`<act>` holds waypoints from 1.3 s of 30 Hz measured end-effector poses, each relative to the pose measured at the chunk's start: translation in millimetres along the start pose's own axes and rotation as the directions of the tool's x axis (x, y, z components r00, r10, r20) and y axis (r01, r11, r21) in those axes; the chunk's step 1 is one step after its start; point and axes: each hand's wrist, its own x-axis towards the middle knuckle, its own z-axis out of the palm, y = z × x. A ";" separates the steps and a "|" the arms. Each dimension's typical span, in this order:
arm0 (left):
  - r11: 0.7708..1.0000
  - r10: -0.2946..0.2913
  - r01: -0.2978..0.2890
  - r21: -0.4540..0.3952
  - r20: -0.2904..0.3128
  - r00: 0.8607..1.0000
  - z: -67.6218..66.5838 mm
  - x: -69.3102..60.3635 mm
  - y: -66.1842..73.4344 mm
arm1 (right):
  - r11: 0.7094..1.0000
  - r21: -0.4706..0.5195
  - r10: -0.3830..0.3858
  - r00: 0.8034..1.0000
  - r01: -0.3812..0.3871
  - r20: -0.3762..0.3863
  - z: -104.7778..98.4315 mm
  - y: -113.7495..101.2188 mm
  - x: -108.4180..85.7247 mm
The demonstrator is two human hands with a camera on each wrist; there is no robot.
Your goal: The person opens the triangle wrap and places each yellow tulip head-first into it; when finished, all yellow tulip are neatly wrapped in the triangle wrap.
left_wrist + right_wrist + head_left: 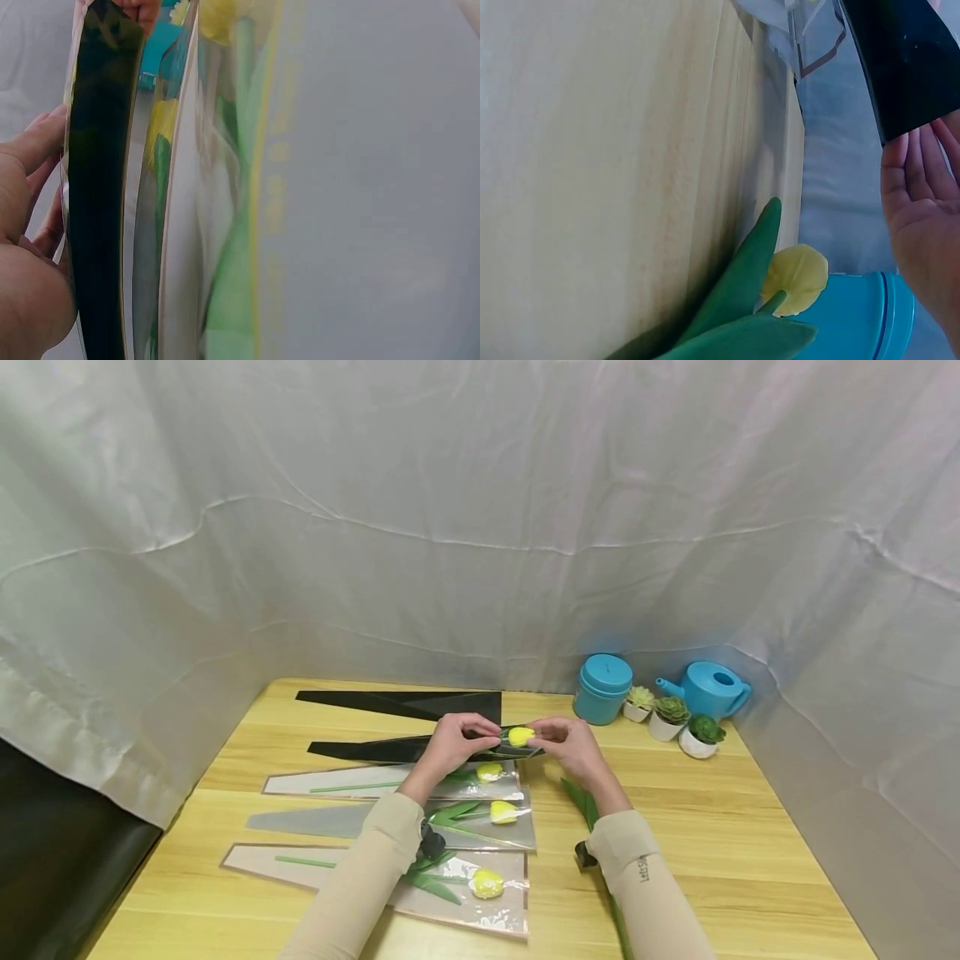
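Observation:
A black flower sleeve (375, 749) with a clear front is raised at its wide end, and a yellow tulip (521, 737) shows inside that end. My left hand (453, 745) grips one edge of the sleeve, thumb and fingers on either side. At the wide end, my right hand (573, 747) pinches the sleeve beside the tulip head. A loose tulip (799, 279) with green leaves lies on the table under my right forearm. Nearer to me lie a white sleeve (288, 785), a grey sleeve (300, 821) and a pinkish sleeve (251, 857), each with a yellow tulip inside.
Another black sleeve (397, 702) lies flat at the back of the wooden table (720, 860). At the back right stand a blue canister (603, 689), a blue watering can (708, 689) and small potted succulents (669, 718). Grey curtains (480, 577) surround the table.

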 end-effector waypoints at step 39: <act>0.990 -0.088 0.098 0.098 -0.099 0.991 -10.9 2.2 -9.3 | 1.000 0.012 0.021 1.000 -0.021 0.012 3.3 -4.3 0.4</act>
